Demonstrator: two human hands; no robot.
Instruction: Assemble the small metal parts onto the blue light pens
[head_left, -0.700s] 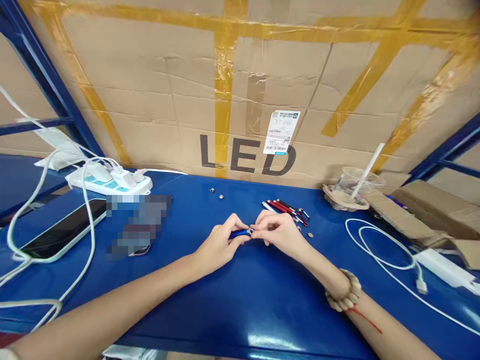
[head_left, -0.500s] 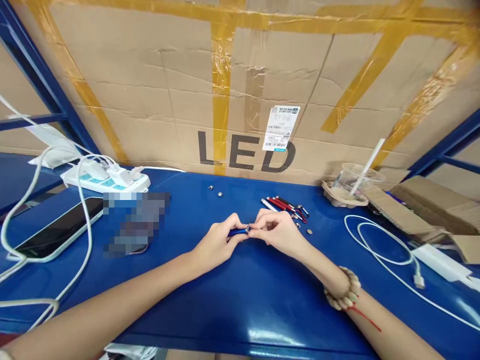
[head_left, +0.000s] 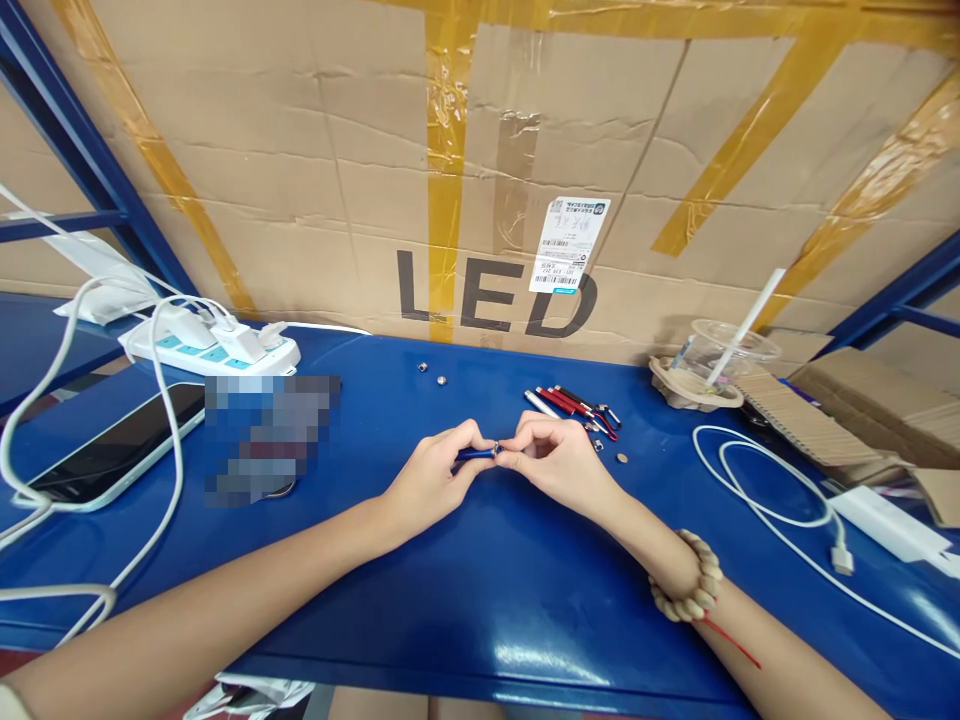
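My left hand (head_left: pixel 433 472) is closed around a slim blue metal tube (head_left: pixel 475 454), held level just above the table. At the tube's right end, my right hand (head_left: pixel 553 455) pinches a small silvery part (head_left: pixel 496 450) between thumb and forefinger. My fingertips partly hide this part, so its exact shape cannot be made out. Behind my right hand lie slim red tubes (head_left: pixel 559 400), a white tube (head_left: pixel 540 404) and a black tube (head_left: pixel 576 400). A small round metal disc (head_left: pixel 622 458) lies to the right, among other tiny metal pieces.
Two small metal pieces (head_left: pixel 441 380) lie toward the back of the blue table (head_left: pixel 465 600). On the left are a phone (head_left: pixel 120 445), a power strip (head_left: pixel 217 350) and cables. A white cable (head_left: pixel 750 500), plastic cup (head_left: pixel 724 350) and cardboard (head_left: pixel 802 415) occupy the right. A large carton stands behind.
The camera view has shifted slightly. Both hands keep the same hold on the blue tube and its silvery end, with hardly any visible movement.
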